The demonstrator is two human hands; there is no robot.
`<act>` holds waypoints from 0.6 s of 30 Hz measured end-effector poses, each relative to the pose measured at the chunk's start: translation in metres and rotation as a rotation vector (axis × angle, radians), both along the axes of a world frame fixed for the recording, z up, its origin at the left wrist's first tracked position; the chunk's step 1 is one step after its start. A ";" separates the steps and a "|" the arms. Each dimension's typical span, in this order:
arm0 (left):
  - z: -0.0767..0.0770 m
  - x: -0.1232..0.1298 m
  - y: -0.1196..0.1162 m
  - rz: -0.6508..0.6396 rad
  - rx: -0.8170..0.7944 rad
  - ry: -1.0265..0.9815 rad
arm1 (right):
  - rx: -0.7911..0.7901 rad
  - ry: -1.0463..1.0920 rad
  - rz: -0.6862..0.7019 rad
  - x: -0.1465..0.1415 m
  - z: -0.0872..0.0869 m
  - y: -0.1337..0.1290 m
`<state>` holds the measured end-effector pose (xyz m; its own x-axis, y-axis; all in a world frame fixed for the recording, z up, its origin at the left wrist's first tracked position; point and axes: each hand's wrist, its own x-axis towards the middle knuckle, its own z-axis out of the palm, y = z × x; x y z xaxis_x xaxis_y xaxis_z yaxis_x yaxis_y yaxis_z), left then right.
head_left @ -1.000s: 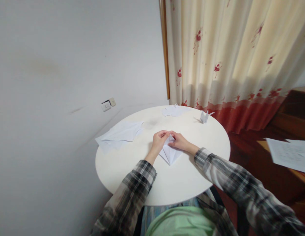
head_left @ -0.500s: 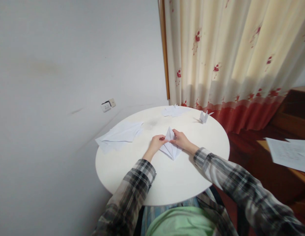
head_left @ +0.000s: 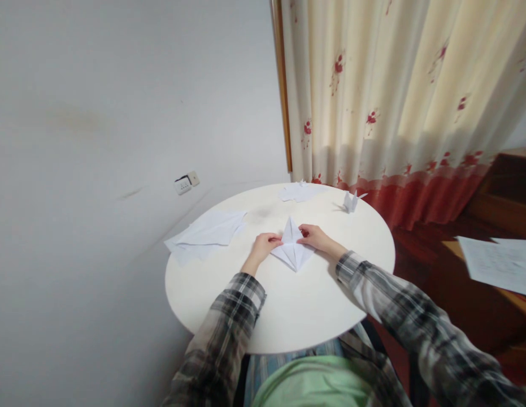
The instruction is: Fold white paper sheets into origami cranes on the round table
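A white folded paper (head_left: 293,252) lies on the round white table (head_left: 305,316), its pointed flap standing out away from me and a wider diamond part toward me. My left hand (head_left: 266,246) pinches its left edge between thumb and fingers. On the opposite edge, my right hand (head_left: 317,237) grips the paper near the middle crease. Both hands rest low over the tabletop, and the fingertips partly cover the paper's side corners.
Loose white sheets (head_left: 205,230) lie at the table's left. Paper scraps (head_left: 302,192) sit at the far edge, and a folded paper crane (head_left: 351,202) stands at the far right. A wall is to the left, a curtain (head_left: 373,102) behind. Printed pages (head_left: 495,263) lie off to the right.
My hands have moved apart from the paper's centre to its two sides. The paper's middle now shows more openly and looks flatter and wider.
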<state>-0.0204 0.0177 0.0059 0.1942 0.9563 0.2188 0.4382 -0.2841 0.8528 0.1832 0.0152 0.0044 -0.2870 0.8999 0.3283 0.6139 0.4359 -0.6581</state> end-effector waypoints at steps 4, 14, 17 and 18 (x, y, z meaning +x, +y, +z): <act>0.001 0.000 -0.001 -0.050 -0.034 -0.017 | 0.004 0.050 0.057 0.006 -0.001 0.001; -0.001 0.003 -0.002 -0.048 -0.028 -0.058 | -0.105 0.130 0.121 0.017 0.008 0.000; -0.003 0.004 -0.001 -0.042 0.064 0.049 | -0.057 0.077 0.082 0.015 0.008 -0.001; -0.004 0.004 0.000 -0.039 0.090 0.097 | -0.033 0.047 0.069 0.013 0.007 -0.001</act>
